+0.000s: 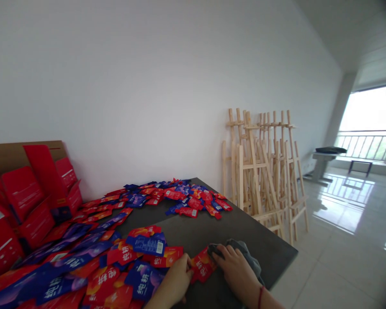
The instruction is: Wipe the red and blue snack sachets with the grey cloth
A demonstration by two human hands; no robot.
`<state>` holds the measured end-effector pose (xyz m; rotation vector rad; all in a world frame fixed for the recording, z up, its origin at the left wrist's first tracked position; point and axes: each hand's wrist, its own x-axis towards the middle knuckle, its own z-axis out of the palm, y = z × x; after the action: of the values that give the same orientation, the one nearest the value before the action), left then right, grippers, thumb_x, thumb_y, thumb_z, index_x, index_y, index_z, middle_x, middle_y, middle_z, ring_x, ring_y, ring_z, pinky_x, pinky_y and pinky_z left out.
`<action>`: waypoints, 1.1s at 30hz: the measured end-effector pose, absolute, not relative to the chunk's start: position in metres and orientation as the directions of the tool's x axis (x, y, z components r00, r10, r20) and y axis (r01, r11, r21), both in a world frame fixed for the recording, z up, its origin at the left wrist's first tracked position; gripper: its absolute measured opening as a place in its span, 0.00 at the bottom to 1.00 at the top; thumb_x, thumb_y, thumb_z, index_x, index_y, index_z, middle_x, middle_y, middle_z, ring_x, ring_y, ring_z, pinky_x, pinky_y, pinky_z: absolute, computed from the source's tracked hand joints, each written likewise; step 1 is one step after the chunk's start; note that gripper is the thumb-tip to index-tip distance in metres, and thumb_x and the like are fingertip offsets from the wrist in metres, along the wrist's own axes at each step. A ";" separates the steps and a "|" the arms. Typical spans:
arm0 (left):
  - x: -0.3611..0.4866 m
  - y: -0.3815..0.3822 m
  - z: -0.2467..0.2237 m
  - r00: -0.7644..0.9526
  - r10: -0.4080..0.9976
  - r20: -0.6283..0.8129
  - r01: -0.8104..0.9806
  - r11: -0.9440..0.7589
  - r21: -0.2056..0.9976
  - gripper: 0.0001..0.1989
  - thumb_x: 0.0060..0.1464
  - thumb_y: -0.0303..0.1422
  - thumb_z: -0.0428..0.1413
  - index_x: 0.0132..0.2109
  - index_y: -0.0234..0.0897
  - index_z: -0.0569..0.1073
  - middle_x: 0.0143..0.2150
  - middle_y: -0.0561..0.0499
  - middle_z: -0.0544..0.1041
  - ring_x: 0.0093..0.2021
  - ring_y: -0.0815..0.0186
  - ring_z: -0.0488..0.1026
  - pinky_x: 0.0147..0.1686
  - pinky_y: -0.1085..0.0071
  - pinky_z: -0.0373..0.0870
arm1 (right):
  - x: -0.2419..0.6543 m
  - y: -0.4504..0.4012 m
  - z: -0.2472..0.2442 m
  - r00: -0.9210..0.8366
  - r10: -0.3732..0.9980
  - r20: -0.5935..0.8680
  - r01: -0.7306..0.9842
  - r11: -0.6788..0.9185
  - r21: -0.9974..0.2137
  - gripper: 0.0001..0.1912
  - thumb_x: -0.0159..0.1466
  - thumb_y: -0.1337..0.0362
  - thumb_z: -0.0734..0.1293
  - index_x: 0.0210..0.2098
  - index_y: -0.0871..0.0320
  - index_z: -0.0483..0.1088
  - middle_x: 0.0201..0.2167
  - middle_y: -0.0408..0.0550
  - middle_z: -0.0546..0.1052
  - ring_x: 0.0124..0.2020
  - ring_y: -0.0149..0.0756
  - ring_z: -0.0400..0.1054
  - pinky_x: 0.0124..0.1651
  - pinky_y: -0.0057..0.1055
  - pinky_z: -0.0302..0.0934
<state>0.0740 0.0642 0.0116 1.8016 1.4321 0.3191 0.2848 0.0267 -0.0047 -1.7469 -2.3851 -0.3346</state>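
Observation:
A red pouch (202, 267) with white characters lies on the dark tabletop (193, 231) between my two hands. My left hand (177, 277) pinches its left edge with closed fingers. In my right hand (236, 270) is a crumpled grey cloth (249, 257), pressed against the pouch's right end. That hand's fingers curl over the cloth, and a red string circles its wrist. Left of my hands spreads a heap of red and blue pouches, with a blue pouch (143, 279) beside my left wrist and another blue pouch (147, 244) further up.
Farther back lies a second heap of pouches (193, 201). Open red cardboard boxes (28, 184) stand at the left. Several wooden easels (254, 171) lean beyond the table's right edge, on a shiny tiled floor (324, 257). A white wall (141, 94) rises behind the table.

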 end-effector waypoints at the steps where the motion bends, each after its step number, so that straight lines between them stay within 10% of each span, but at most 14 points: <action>1: 0.074 0.064 0.012 0.330 0.904 -0.273 0.701 -0.041 0.712 0.07 0.56 0.23 0.45 0.40 0.37 0.63 0.35 0.52 0.70 0.24 0.70 0.69 0.14 0.79 0.64 | 0.287 0.027 -0.002 -0.281 0.929 0.242 0.960 0.272 0.070 0.26 0.61 0.73 0.58 0.57 0.51 0.66 0.57 0.49 0.68 0.49 0.46 0.63 0.46 0.40 0.56; 10: 0.074 0.061 0.017 0.346 0.907 -0.241 0.662 -0.054 0.748 0.06 0.56 0.23 0.45 0.38 0.37 0.63 0.33 0.55 0.68 0.25 0.72 0.68 0.18 0.79 0.64 | 0.314 0.054 0.010 -0.113 0.977 0.180 0.988 0.131 -0.088 0.28 0.53 0.75 0.60 0.52 0.55 0.71 0.52 0.54 0.70 0.49 0.48 0.63 0.47 0.39 0.56; 17: 0.073 0.049 0.027 0.591 0.760 0.270 0.659 -0.648 0.383 0.09 0.54 0.19 0.48 0.34 0.36 0.68 0.38 0.52 0.71 0.39 0.68 0.68 0.38 0.73 0.63 | 0.331 0.059 0.042 -0.163 0.963 0.216 0.960 0.205 -0.191 0.29 0.52 0.75 0.58 0.53 0.53 0.69 0.49 0.47 0.71 0.48 0.37 0.63 0.51 0.30 0.54; 23: 0.074 0.047 0.010 0.732 0.642 0.231 0.637 -0.764 0.103 0.09 0.57 0.21 0.49 0.39 0.37 0.70 0.42 0.50 0.73 0.42 0.63 0.67 0.42 0.67 0.64 | 0.276 0.026 0.024 -0.464 0.857 0.224 0.868 0.491 -0.077 0.20 0.61 0.71 0.60 0.48 0.45 0.70 0.51 0.43 0.70 0.48 0.40 0.62 0.48 0.36 0.55; 33: 0.074 0.045 0.011 0.718 0.695 0.044 0.691 -0.719 0.072 0.11 0.57 0.20 0.46 0.42 0.34 0.70 0.43 0.46 0.74 0.42 0.61 0.71 0.44 0.65 0.67 | 0.268 0.019 0.010 -0.432 0.878 0.207 0.901 0.411 0.136 0.14 0.65 0.66 0.62 0.49 0.47 0.70 0.47 0.47 0.72 0.45 0.43 0.64 0.42 0.38 0.57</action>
<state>0.0738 0.0454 0.0109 2.8648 1.1561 0.1054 0.2678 0.0188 0.0100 -1.6143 -2.5509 -0.3461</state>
